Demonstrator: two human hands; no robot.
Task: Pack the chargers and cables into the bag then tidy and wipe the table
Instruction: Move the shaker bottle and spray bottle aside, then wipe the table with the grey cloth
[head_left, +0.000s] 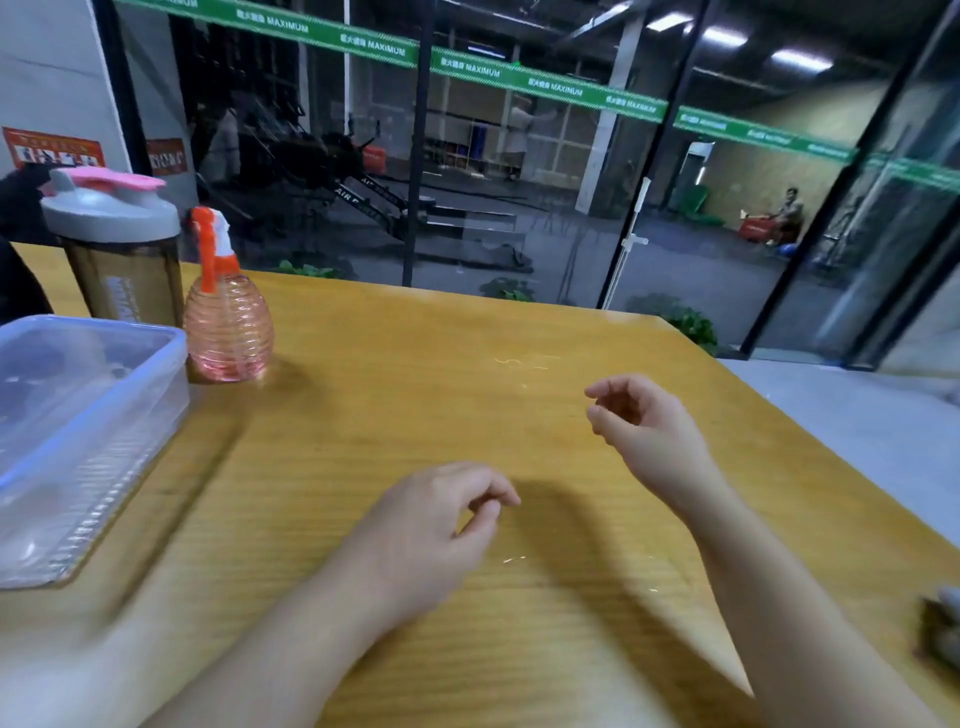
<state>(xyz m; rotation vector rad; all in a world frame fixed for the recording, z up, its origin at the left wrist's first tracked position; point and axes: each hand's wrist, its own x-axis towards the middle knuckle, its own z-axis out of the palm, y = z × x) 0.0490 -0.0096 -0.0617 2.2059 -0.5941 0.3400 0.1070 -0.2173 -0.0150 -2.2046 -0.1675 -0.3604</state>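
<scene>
1. Hovering over the wooden table (395, 364): left hand (431, 525) low at centre, right hand (641, 415) up toward 2 o'clock from it.
2. Fingers loosely curled on both, thumb and forefinger tips near each other, holding nothing visible (a fine pinch on some crumb cannot be ruled out, too small to tell).
3. No chargers, cables or bag anywhere in view; packing probably finished or out of frame, cannot tell which.
4. Looks like the tidy-and-wipe stage: faint pale specks and smears on the tabletop at 12 o'clock of the left hand and just below it.
5. Ready for use at 10 o'clock: pink spray bottle (228, 332), standing upright, touching nothing.
6. Just behind it at 10 o'clock, shaker bottle (117, 244); clear plastic box (78, 431) at 9 o'clock, on the table's left edge.
7. Blurred grey lump (943, 631) at 4 o'clock on the right edge (possibly a cloth, not certain).
8. Next move likely calls for reaching to one of those: the sprayer to wet the surface, or the grey lump to wipe.
</scene>
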